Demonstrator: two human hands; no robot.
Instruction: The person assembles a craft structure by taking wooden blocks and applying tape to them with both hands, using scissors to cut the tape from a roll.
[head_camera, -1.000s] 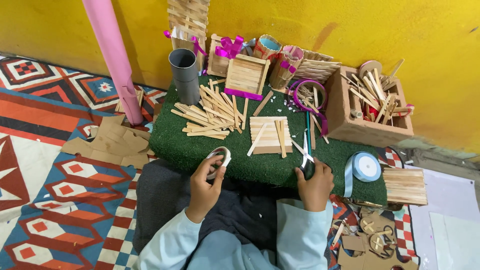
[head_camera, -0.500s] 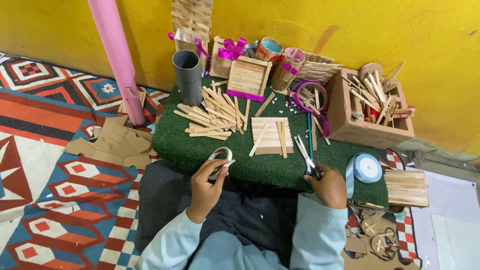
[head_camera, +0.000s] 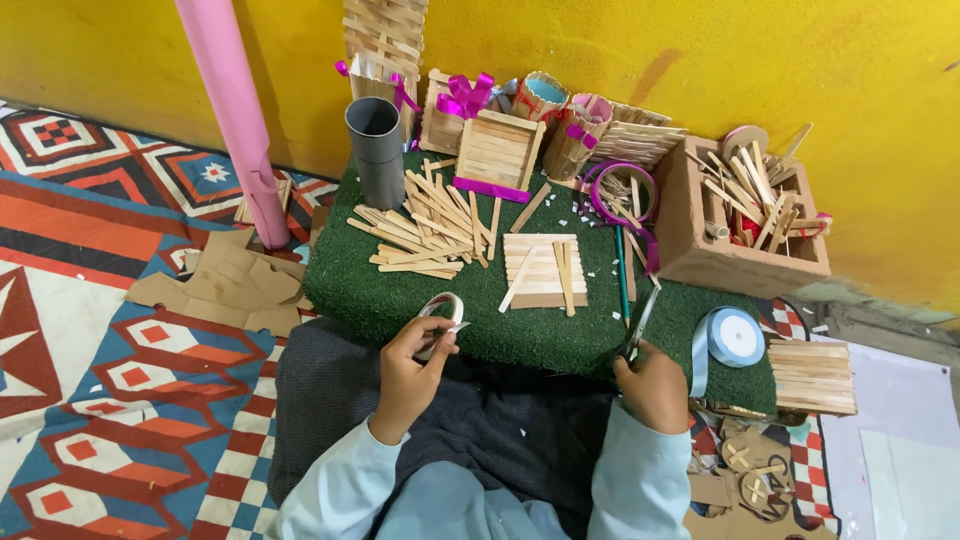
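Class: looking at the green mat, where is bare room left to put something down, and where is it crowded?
Bare green mat lies left of the loose sticks, and along the near edge between the tape roll and scissors. The back row by the wall is crowded.

You have bright, even light across the frame, strongest on the yellow wall (head_camera: 780, 60) at the top, with no harsh glare. Shadows are soft and short, falling just beside the pink tube (head_camera: 235, 120) at upper left. Focus is sharp throughout; straight lines bend slightly near the edges.
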